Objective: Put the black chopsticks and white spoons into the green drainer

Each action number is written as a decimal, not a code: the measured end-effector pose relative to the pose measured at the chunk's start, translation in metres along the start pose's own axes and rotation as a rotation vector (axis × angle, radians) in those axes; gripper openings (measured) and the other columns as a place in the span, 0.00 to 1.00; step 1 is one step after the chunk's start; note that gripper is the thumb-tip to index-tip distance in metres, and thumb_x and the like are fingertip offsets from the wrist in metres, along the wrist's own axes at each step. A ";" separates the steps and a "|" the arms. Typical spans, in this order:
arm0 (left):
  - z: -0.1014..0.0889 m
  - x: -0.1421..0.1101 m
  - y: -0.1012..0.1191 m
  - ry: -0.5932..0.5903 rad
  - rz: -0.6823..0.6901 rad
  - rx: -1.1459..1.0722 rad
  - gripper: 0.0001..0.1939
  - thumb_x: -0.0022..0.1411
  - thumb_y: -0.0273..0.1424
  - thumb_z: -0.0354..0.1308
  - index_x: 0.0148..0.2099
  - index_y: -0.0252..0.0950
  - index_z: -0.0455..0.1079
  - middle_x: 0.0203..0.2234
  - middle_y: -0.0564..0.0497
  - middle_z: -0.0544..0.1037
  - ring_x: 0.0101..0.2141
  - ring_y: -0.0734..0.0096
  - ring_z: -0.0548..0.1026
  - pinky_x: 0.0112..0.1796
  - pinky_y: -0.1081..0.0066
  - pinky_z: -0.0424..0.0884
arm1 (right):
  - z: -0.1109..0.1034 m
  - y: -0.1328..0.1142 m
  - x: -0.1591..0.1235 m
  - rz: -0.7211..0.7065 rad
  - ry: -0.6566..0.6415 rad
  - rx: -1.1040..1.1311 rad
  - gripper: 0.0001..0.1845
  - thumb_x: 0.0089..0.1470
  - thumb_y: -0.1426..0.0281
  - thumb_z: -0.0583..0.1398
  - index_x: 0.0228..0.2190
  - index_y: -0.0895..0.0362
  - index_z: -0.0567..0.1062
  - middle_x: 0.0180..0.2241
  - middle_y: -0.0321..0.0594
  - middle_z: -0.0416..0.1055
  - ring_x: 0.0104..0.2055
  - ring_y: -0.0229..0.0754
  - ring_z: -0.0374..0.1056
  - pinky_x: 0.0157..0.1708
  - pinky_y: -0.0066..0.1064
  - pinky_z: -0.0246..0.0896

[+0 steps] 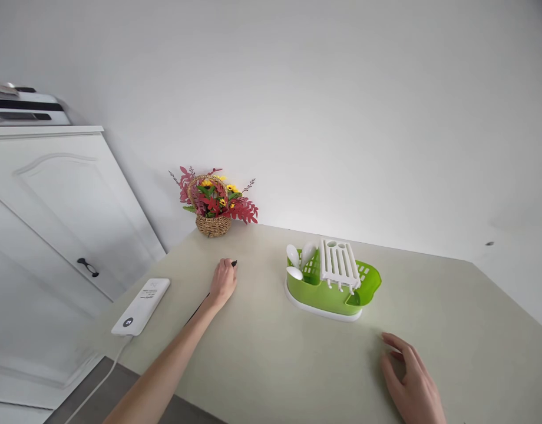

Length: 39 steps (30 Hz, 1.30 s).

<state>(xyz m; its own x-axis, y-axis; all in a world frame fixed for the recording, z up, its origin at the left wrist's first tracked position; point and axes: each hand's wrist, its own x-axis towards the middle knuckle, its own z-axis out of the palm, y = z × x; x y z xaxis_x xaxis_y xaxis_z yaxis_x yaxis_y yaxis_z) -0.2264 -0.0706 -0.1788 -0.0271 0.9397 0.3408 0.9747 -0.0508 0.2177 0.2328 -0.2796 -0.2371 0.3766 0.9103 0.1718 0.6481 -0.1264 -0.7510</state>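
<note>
My left hand (224, 280) is closed on a thin black stick-like thing (234, 263) at the table's left middle. Its dark tip pokes out past my fingers. Below the wrist a thin black length shows beside my forearm; my hand hides the middle, so its kind is unclear. To the right stands a green cutlery holder (317, 296) on a white base, with several white spoons (307, 253) in its left part and a white slotted rack (339, 263) on top. My right hand (413, 377) rests near the front right, thumb and fingers apart, holding nothing.
A wicker basket (213, 226) of red and yellow flowers stands at the back left by the wall. A white power bank (141, 306) with a cable (103, 377) lies at the left edge. Left of the pale table (271, 365) is a white cabinet (54, 235).
</note>
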 end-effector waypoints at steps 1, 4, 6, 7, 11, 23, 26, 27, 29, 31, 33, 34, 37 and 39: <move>0.001 0.000 0.000 0.004 0.007 0.002 0.10 0.73 0.26 0.47 0.49 0.32 0.69 0.43 0.37 0.74 0.44 0.53 0.76 0.47 0.58 0.73 | 0.000 0.000 0.000 0.002 -0.001 0.000 0.27 0.54 0.54 0.58 0.53 0.51 0.73 0.56 0.47 0.75 0.48 0.53 0.76 0.32 0.36 0.70; 0.003 -0.001 0.001 0.018 0.020 0.009 0.10 0.72 0.25 0.47 0.48 0.32 0.69 0.43 0.37 0.73 0.45 0.51 0.75 0.49 0.56 0.72 | 0.000 -0.001 -0.001 0.007 0.002 -0.010 0.27 0.55 0.53 0.58 0.53 0.50 0.73 0.56 0.46 0.75 0.48 0.52 0.76 0.33 0.36 0.70; 0.004 -0.001 0.001 0.031 0.021 0.011 0.10 0.72 0.25 0.47 0.48 0.31 0.69 0.43 0.37 0.73 0.46 0.50 0.74 0.49 0.55 0.71 | 0.001 -0.002 -0.001 0.006 0.005 -0.017 0.26 0.55 0.53 0.58 0.53 0.50 0.73 0.56 0.46 0.75 0.48 0.52 0.76 0.33 0.36 0.70; 0.004 -0.001 0.001 0.039 0.019 0.011 0.10 0.72 0.26 0.47 0.48 0.31 0.69 0.43 0.37 0.73 0.46 0.50 0.74 0.49 0.55 0.71 | 0.001 -0.002 -0.001 0.002 0.006 -0.016 0.26 0.55 0.54 0.58 0.53 0.50 0.73 0.56 0.46 0.75 0.48 0.52 0.76 0.33 0.36 0.70; 0.006 -0.001 0.000 0.070 0.001 0.000 0.09 0.71 0.26 0.49 0.48 0.33 0.70 0.44 0.39 0.72 0.47 0.51 0.72 0.50 0.54 0.70 | 0.000 -0.002 -0.001 -0.010 0.011 -0.005 0.26 0.55 0.54 0.58 0.53 0.51 0.74 0.55 0.47 0.75 0.48 0.53 0.76 0.32 0.36 0.70; -0.003 -0.001 0.007 0.099 -0.041 -0.085 0.09 0.68 0.27 0.54 0.48 0.36 0.72 0.46 0.38 0.73 0.48 0.47 0.71 0.51 0.53 0.69 | 0.001 -0.001 0.000 -0.004 -0.001 -0.007 0.25 0.57 0.53 0.57 0.53 0.49 0.73 0.56 0.44 0.74 0.49 0.52 0.76 0.36 0.37 0.70; -0.014 0.001 0.018 0.124 -0.023 -0.127 0.10 0.67 0.28 0.55 0.50 0.35 0.72 0.47 0.36 0.73 0.50 0.44 0.71 0.52 0.49 0.68 | 0.000 -0.003 0.000 -0.003 -0.011 0.001 0.25 0.57 0.53 0.57 0.53 0.48 0.72 0.57 0.43 0.74 0.50 0.51 0.76 0.37 0.38 0.70; -0.020 0.002 0.024 0.137 -0.006 -0.145 0.11 0.68 0.28 0.55 0.51 0.35 0.71 0.48 0.35 0.73 0.51 0.44 0.71 0.53 0.49 0.67 | 0.000 -0.004 -0.001 0.000 -0.015 0.005 0.25 0.57 0.53 0.57 0.53 0.48 0.72 0.56 0.43 0.74 0.50 0.51 0.76 0.38 0.38 0.70; -0.034 0.002 0.044 0.164 0.047 -0.189 0.12 0.71 0.30 0.52 0.54 0.36 0.69 0.51 0.37 0.73 0.54 0.47 0.70 0.56 0.51 0.66 | 0.000 -0.008 -0.001 0.004 -0.018 0.014 0.25 0.57 0.53 0.57 0.53 0.48 0.72 0.56 0.43 0.74 0.50 0.51 0.75 0.39 0.38 0.70; -0.052 -0.002 0.071 0.191 0.122 -0.269 0.12 0.75 0.33 0.49 0.56 0.39 0.67 0.52 0.41 0.74 0.55 0.55 0.71 0.58 0.57 0.66 | 0.001 -0.011 -0.002 0.005 0.000 0.030 0.25 0.57 0.53 0.56 0.53 0.49 0.72 0.55 0.43 0.75 0.50 0.52 0.75 0.40 0.39 0.70; -0.071 -0.010 0.102 0.237 0.215 -0.506 0.12 0.75 0.37 0.50 0.55 0.41 0.67 0.52 0.42 0.74 0.55 0.56 0.72 0.57 0.59 0.67 | 0.001 -0.013 -0.003 0.005 0.027 0.046 0.24 0.58 0.53 0.55 0.52 0.50 0.73 0.54 0.44 0.75 0.50 0.52 0.75 0.40 0.40 0.70; -0.080 -0.014 0.117 0.260 0.251 -0.584 0.12 0.75 0.38 0.51 0.56 0.41 0.66 0.53 0.42 0.74 0.56 0.56 0.72 0.58 0.59 0.67 | 0.001 -0.013 -0.002 0.006 0.032 0.050 0.24 0.58 0.53 0.55 0.52 0.50 0.73 0.54 0.45 0.75 0.49 0.52 0.75 0.40 0.40 0.70; -0.098 -0.025 0.156 0.217 0.422 -0.635 0.16 0.72 0.38 0.56 0.59 0.43 0.65 0.57 0.41 0.72 0.61 0.54 0.69 0.63 0.55 0.63 | 0.001 -0.010 -0.001 0.003 0.004 0.059 0.25 0.56 0.53 0.57 0.51 0.51 0.74 0.53 0.46 0.76 0.49 0.52 0.75 0.39 0.39 0.70; -0.101 -0.024 0.172 0.167 0.530 -0.580 0.22 0.68 0.38 0.60 0.62 0.42 0.63 0.60 0.40 0.70 0.64 0.50 0.65 0.65 0.51 0.60 | 0.001 -0.010 0.000 0.004 -0.013 0.069 0.25 0.55 0.53 0.58 0.51 0.51 0.74 0.54 0.46 0.76 0.50 0.52 0.75 0.38 0.38 0.70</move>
<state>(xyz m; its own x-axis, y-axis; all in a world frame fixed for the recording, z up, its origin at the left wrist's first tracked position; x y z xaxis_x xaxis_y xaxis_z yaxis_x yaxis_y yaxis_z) -0.0806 -0.1360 -0.0572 0.3297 0.6803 0.6546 0.5977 -0.6871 0.4131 0.2258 -0.2784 -0.2300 0.3702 0.9149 0.1610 0.5993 -0.1028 -0.7939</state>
